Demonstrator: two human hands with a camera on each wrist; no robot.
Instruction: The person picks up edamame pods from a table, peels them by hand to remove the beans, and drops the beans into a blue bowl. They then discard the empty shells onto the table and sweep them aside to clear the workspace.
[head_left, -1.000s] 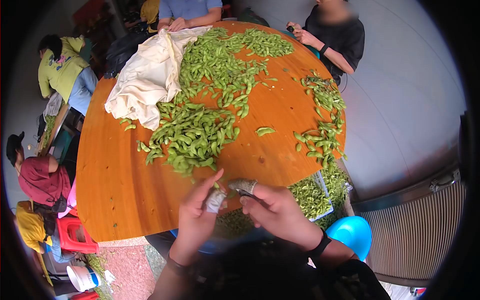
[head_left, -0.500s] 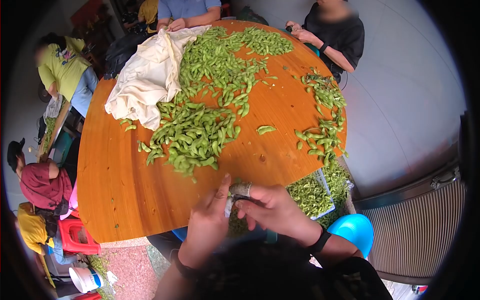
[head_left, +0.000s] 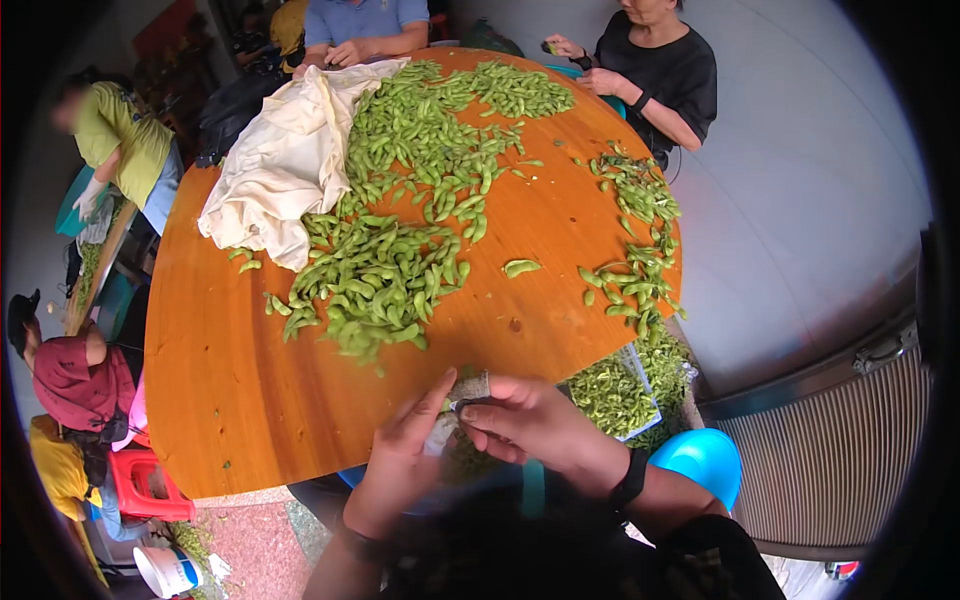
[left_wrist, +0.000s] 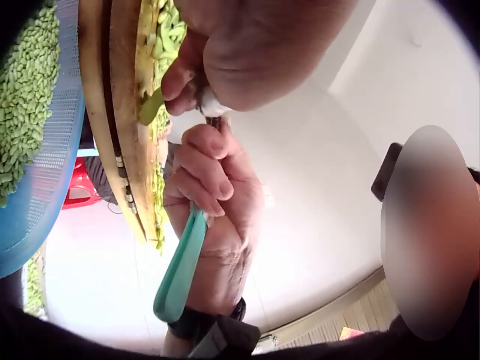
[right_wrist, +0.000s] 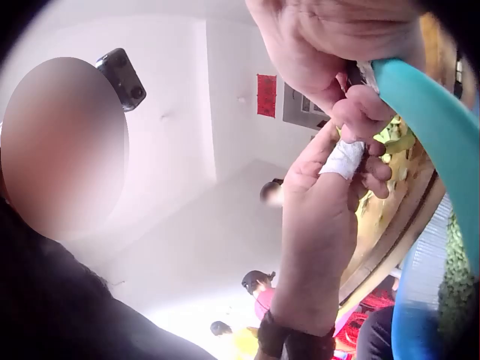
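Observation:
My left hand (head_left: 402, 450), white tape round its thumb, pinches a green soybean pod (left_wrist: 152, 109) by the front edge of the wooden table (head_left: 260, 400). Close against it, my right hand (head_left: 545, 425) wears a grey woven sleeve on one finger. In the left wrist view the right hand's fingers curl round a tool with a teal handle (left_wrist: 180, 270). A short dark part of the tool shows between the two hands; its working end is mostly hidden by fingers. Beyond the hands lies a heap of pods (head_left: 385, 285).
Below the hands a blue basket (left_wrist: 71, 142) holds shelled beans. A cream cloth (head_left: 275, 170) lies on the table's left side, and more pods (head_left: 640, 265) lie along its right edge. Right of me are a crate of pods (head_left: 610, 395) and a blue basin (head_left: 705, 465). Other people sit around.
My hands have come closer together, the right moving slightly left against the left. The teal handle shows more below the right hand. The view has shifted slightly.

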